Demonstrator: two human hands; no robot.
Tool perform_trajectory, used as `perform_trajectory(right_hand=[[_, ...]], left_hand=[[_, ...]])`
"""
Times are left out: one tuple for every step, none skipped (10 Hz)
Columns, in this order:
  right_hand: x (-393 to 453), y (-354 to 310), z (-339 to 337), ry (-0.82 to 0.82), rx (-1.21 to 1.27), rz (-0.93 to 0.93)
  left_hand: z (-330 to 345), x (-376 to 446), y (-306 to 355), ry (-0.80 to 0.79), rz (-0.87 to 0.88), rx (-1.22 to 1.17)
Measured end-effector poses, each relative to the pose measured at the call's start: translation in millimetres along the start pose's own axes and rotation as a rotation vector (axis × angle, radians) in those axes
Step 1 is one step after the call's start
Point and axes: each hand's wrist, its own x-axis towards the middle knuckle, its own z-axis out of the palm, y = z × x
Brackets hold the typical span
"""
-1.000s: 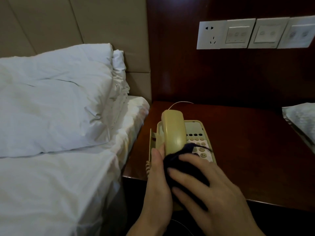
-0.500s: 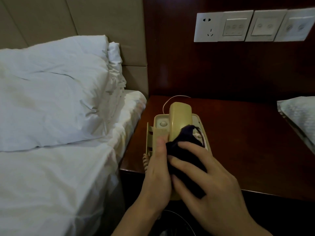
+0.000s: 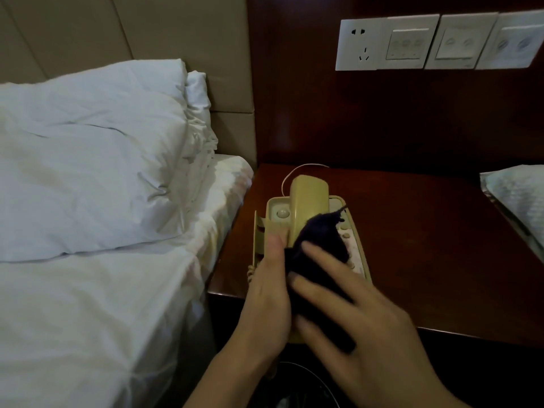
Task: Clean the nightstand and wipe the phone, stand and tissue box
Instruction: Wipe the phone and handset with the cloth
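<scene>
- A beige phone (image 3: pixel 306 228) is seen on the dark wooden bench (image 3: pixel 426 245), near its edge beside the bed (image 3: pixel 97 290).
- The left hand (image 3: pixel 265 295) is laid along the phone's left side, thumb extended toward 12 o'clock; whether the base is gripped cannot be told.
- A dark cloth (image 3: pixel 321 254) is pressed onto the handset and keypad by the spread, fairly straight fingers of the right hand (image 3: pixel 359 328).
- The phone extends toward 12 o'clock from both hands.
- A wrapped tissue pack (image 3: pixel 518 201) is seen at 3 o'clock from the phone, well apart.
</scene>
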Motion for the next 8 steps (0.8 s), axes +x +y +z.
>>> perform_trajectory(right_hand=[[-2.7,-5.9,4.5,0.024,0.019,-0.021],[21.4,4.3,-3.1,0.111,0.076,0.029],[54.3,22.7,-14.0,0.194,0.208,0.255],[45.2,23.0,-15.7,0.109,0.173,0.242],[8.3,0.9,-8.8,-0.011,0.127,0.153],[-14.9,-9.0,-2.9,-0.052,0.008,0.031],[-6.4,-6.2,-5.4,-0.044,0.013,0.046],[5.2,-2.0,-9.2,-0.037,0.007,0.128]], left_hand=[[-4.4,-0.6,7.3,0.021,-0.05,-0.088],[-0.8,-5.1,16.7,-0.05,0.016,-0.019],[5.1,-8.1,22.2,-0.058,0.035,0.008],[5.3,-8.9,16.4,-0.036,-0.085,-0.126],[1.9,-7.0,21.0,0.042,-0.08,-0.071],[-4.7,-2.6,25.4,0.101,-0.068,-0.105],[-7.7,-0.5,27.4,0.041,-0.133,-0.191],[-8.5,4.1,32.5,-0.006,-0.156,-0.26]])
